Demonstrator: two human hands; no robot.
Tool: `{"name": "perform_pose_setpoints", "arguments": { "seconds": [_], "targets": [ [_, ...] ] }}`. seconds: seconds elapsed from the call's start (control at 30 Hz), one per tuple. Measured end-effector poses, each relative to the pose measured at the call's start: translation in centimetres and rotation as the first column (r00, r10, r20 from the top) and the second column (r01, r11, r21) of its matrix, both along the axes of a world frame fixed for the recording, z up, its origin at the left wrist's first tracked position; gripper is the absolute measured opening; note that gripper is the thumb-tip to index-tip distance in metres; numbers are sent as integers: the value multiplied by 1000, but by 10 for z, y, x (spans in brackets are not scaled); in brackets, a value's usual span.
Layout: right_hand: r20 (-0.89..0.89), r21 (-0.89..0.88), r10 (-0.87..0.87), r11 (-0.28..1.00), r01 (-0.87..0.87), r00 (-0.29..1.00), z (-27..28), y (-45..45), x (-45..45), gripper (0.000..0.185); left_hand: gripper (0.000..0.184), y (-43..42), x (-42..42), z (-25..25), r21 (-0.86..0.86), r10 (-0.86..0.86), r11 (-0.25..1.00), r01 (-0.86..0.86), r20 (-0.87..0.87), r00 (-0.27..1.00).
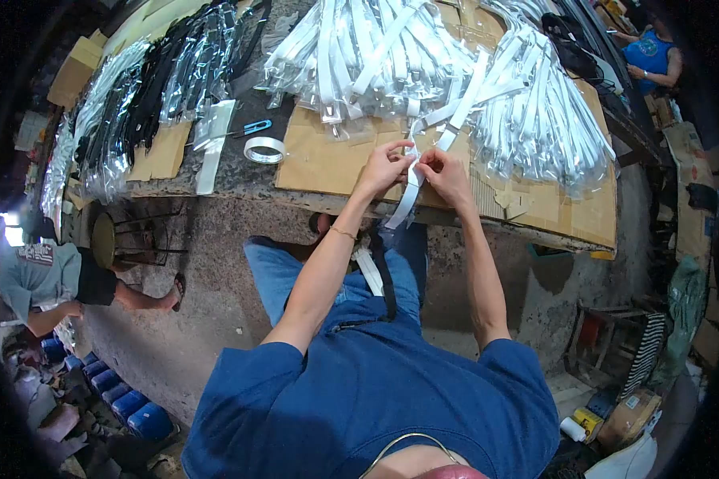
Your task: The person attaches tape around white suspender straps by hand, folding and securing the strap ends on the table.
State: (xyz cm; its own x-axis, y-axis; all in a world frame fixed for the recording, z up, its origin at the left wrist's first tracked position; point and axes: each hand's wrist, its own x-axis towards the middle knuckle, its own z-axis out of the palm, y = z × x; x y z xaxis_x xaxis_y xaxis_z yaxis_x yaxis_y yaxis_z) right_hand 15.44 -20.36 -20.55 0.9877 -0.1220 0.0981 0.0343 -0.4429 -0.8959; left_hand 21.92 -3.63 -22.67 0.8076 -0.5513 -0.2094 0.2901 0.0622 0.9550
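Note:
My left hand point(384, 169) pinches a white strap point(408, 196), which looks like a belt, at the table's front edge. On its other side my right hand point(447, 176) has thumb and fingers closed at the same strap. One end of the strap hangs down over my lap, with clear plastic around it. Beyond my hands lies a large fanned pile of white straps in clear sleeves point(335, 60). A second pile of sleeved white straps point(539, 120) spreads to the right. What my fingertips press together is too small to make out.
A roll of tape point(264, 150) and a blue-handled tool point(253, 128) lie left of the cardboard sheet point(315, 160). Black straps point(148, 100) hang farther left. One person point(52, 275) sits at left; another point(653, 60) is at far right. A stool point(607, 343) stands right.

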Motion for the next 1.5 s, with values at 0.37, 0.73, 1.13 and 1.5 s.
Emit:
{"name": "perform_pose_setpoints", "arguments": {
  "seconds": [0.37,0.73,1.13,1.5],
  "targets": [
    [94,-73,-54,995,61,994,-2,7,-1,14,60,0,0,-3,-1,-73,997,74,167,983],
    [81,-22,-409,911,412,909,13,0,5,44,60,-2,-3,0,-37,-21,999,24,63,998],
    [-151,33,-443,891,452,884,-5,16,2,82,57,1,-2,-1,-56,-19,998,24,87,996],
    [-193,238,-387,873,426,902,-15,16,0,86,45,-10,-7,-16,-27,102,995,-99,138,985]
  ]
}}
